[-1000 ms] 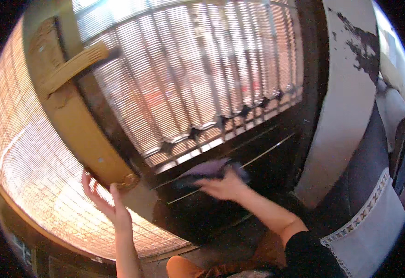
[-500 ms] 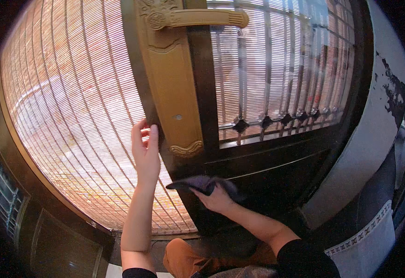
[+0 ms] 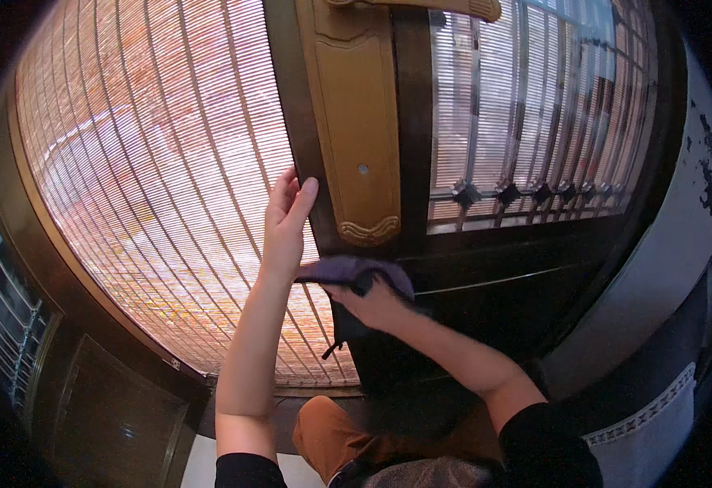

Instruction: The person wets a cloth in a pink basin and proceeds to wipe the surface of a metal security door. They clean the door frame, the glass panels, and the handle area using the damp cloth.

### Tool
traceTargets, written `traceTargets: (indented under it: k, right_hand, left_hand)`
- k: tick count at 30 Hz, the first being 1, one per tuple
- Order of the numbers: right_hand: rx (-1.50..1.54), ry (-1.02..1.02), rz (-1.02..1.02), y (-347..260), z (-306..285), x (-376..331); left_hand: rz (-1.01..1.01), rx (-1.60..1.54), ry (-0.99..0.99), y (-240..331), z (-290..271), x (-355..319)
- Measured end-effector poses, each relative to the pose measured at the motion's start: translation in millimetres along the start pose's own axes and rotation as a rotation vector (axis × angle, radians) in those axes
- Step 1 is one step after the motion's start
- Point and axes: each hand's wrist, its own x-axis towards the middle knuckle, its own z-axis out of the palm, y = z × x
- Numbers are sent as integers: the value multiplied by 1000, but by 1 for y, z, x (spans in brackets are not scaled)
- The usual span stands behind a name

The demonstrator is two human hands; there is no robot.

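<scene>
A dark door [image 3: 494, 252] with a barred glass pane stands ajar in front of me. My left hand [image 3: 287, 220] is wrapped round its upright edge, thumb toward the long gold handle plate [image 3: 362, 122] and fingers behind. My right hand [image 3: 372, 301] is closed on a dark purple cloth [image 3: 348, 270], bunched over the lower door panel below the plate. The cloth's left end reaches near my left wrist. Motion blurs the cloth a little, and the fingertips under it are hidden.
A bright ribbed screen [image 3: 161, 179] with thin upright bars fills the left side. The gold lever handle [image 3: 454, 6] juts out at the top. At the right are a wall [image 3: 641, 268] with peeling paint and a pale cloth with a patterned border [image 3: 649, 419].
The door and handle plate sit further right and higher in view. My right hand has moved up with the cloth, toward my left wrist. My left hand keeps its hold on the door edge.
</scene>
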Motion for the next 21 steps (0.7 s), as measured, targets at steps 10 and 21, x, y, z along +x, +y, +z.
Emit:
traceTargets:
  k: [10, 21]
  right_hand:
    - [390, -244, 279, 216, 64, -158]
    - [-738, 685, 503, 181, -121, -162]
  left_hand:
    - [-9, 74, 131, -17, 2, 1]
    - [136, 190, 178, -36, -39, 3]
